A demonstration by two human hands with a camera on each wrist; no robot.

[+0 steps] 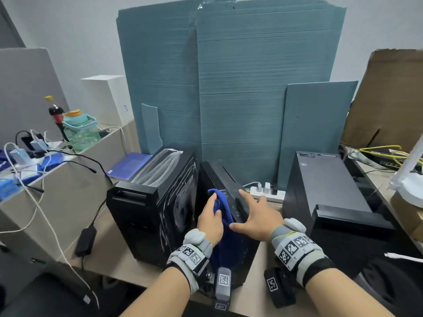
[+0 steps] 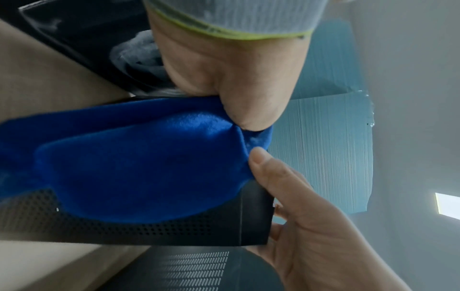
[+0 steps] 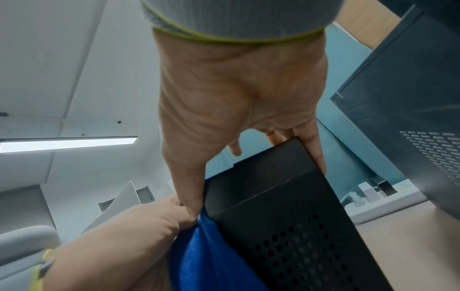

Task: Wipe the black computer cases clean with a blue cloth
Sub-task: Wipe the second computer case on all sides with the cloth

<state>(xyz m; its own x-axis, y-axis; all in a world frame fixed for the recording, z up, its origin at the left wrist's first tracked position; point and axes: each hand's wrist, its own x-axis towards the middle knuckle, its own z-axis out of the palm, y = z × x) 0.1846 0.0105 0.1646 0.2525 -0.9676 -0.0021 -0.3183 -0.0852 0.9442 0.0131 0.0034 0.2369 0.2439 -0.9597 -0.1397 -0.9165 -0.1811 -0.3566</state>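
Three black computer cases stand on the desk: a large left case point(image 1: 148, 213), a slim middle case point(image 1: 219, 175) point(image 2: 174, 234) point(image 3: 286, 216) and a right case point(image 1: 325, 186). A blue cloth point(image 1: 223, 202) point(image 2: 137, 167) point(image 3: 206, 256) hangs over the front top and left side of the middle case. My left hand point(image 1: 209, 218) point(image 2: 231, 78) grips a bunched fold of the cloth. My right hand point(image 1: 256, 216) point(image 3: 236, 88) lies spread across the top of the middle case. Its thumb touches the cloth and its fingers reach over the right edge.
A white power strip point(image 1: 267, 193) lies behind the middle case. Teal cardboard sheets point(image 1: 251, 88) lean on the wall behind. On the left are a black power adapter point(image 1: 85, 240) with cables, a green bottle point(image 1: 80, 131) and a cola bottle point(image 1: 55, 110). Brown cardboard point(image 1: 389, 99) stands at right.
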